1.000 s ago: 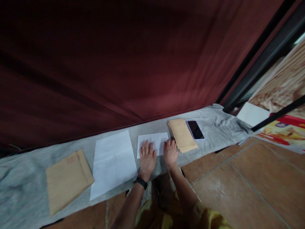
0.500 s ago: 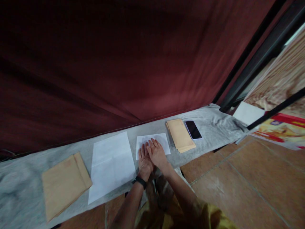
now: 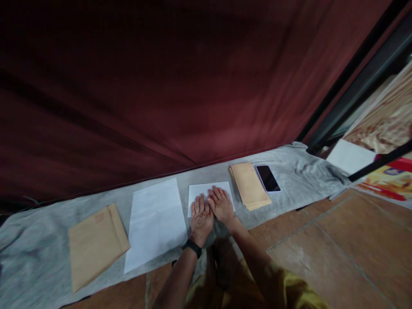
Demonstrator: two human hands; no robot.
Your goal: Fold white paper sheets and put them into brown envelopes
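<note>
Both palms press down on a small folded sheet of white paper (image 3: 199, 189), which lies flat on the grey cloth. My left hand (image 3: 201, 219), with a black band at the wrist, covers its lower left part, fingers stretched out. Beside it, my right hand (image 3: 222, 206) rests flat over the lower right part, its fingertips pointing up and left. Larger white sheets (image 3: 156, 225) with a faint crease lie left of my hands. To the right is a stack of small brown envelopes (image 3: 251, 184).
Larger brown envelopes (image 3: 96, 244) are stacked at the left. A phone (image 3: 268, 178) lies beyond the small envelopes. The grey cloth (image 3: 305, 176) covers a narrow bench along a dark red curtain (image 3: 193, 107). Brown floor tiles (image 3: 322, 249) show at the right.
My hands have spread apart over the folded paper; the right one has moved off the left one to the right. The whole view has shifted slightly.
</note>
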